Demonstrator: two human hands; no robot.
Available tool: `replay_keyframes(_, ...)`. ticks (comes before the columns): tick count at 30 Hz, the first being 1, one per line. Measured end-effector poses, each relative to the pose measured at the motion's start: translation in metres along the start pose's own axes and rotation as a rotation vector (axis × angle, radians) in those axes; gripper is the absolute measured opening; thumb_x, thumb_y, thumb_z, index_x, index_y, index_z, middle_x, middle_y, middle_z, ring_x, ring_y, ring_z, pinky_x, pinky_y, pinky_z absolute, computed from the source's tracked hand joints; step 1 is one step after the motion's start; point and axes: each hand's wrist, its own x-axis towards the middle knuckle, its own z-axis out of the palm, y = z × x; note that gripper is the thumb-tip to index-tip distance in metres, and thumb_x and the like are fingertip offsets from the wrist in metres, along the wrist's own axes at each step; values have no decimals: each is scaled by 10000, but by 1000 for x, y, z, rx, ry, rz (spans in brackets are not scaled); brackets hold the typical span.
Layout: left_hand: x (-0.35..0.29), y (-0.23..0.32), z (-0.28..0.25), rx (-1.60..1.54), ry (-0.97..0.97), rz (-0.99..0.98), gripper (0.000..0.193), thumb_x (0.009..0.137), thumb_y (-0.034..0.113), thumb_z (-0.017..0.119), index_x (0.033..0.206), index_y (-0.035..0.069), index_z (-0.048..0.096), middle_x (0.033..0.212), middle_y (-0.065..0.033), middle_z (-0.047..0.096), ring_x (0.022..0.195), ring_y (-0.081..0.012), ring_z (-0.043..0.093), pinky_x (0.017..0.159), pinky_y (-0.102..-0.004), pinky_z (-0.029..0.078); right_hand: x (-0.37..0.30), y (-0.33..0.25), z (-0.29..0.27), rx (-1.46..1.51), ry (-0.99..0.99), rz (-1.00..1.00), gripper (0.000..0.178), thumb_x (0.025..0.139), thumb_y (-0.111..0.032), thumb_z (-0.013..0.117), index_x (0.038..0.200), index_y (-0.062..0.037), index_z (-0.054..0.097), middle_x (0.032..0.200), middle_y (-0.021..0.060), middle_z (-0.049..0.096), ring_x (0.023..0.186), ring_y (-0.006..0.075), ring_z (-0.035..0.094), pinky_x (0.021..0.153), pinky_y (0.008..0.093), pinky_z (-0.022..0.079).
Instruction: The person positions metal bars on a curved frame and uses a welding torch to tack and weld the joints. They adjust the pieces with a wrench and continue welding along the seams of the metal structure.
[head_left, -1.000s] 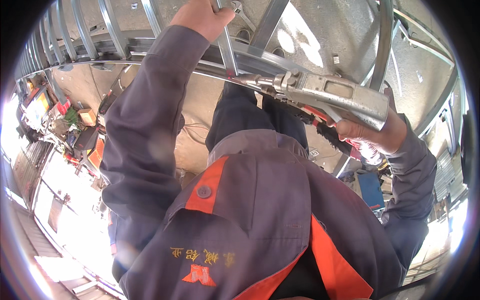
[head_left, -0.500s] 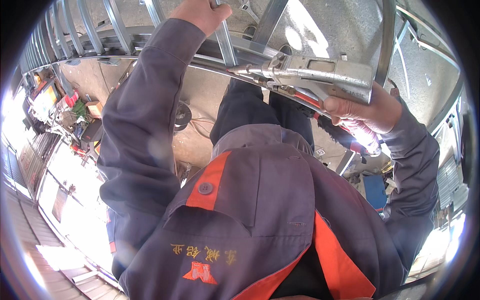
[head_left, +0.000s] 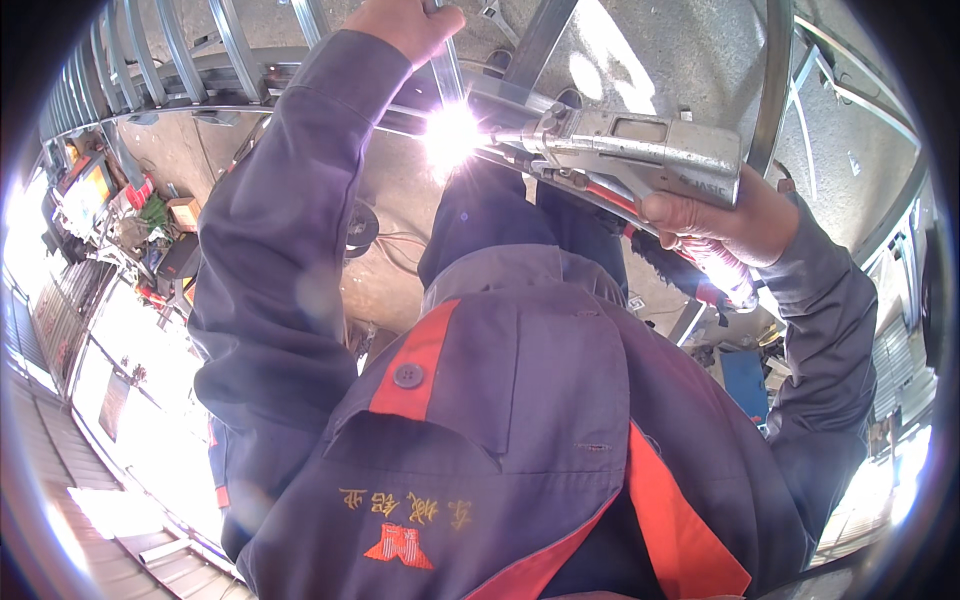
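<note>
My right hand [head_left: 735,222] is closed around the handle of a silver-grey welding gun [head_left: 640,148], its nozzle pointing left. At the nozzle tip a bright white welding arc [head_left: 452,136] glares where an upright metal bar [head_left: 447,72] meets a long metal rail [head_left: 508,93]. The glare hides the joint itself. At the top of the view, my left hand [head_left: 405,25] grips that bar above the arc. A red cable [head_left: 612,198] runs beneath the gun toward my right hand.
Several evenly spaced metal bars [head_left: 178,55] stand along the rail to the left. A thicker dark metal tube [head_left: 776,85] crosses at the upper right. On the floor lie a dark round spool [head_left: 361,228], a blue box [head_left: 743,385] and a pile of clutter [head_left: 150,215].
A bright arc with sparks has appeared at the gun's tip, where the bare joint showed before. Both hands and the gun have stayed almost in place.
</note>
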Motion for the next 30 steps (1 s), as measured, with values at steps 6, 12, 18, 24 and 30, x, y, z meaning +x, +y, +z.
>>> replay_keyframes(6,4,-11,10,-67,151,285,411,934,151,629,1305,-23,597,1010,-191,701,854,-290,696,760,-400,591,-1,-1,2,7,32,15,580,951,-320,791,1409,-38,572,914,-5,623,769,77,570,652,239,479)
replay_keyframes(12,7,-16,12,-56,178,282,390,934,159,635,1278,-22,601,986,-187,698,837,-286,694,744,-402,585,-2,-1,2,-9,24,6,569,953,-318,789,1399,-35,578,905,-5,621,755,71,560,640,239,466)
replay_keyframes(18,7,-16,15,-51,196,280,371,933,166,641,1251,-22,606,963,-183,695,821,-282,691,729,-403,579,-4,-3,1,-21,25,37,547,953,-319,787,1375,-31,590,923,9,635,779,76,569,671,247,479)
replay_keyframes(24,7,-19,17,-59,201,281,352,933,174,646,1224,-21,610,940,-179,692,804,-277,688,714,-405,573,-5,-3,2,-18,58,41,554,945,-308,797,1378,-31,589,969,25,659,839,96,606,715,263,507)
replay_keyframes(30,7,-19,18,-64,208,279,335,933,181,652,1197,-20,614,917,-175,689,787,-273,685,699,-406,567,-6,-2,4,1,86,46,595,927,-301,817,1401,-32,578,1016,29,659,863,101,614,733,265,520)
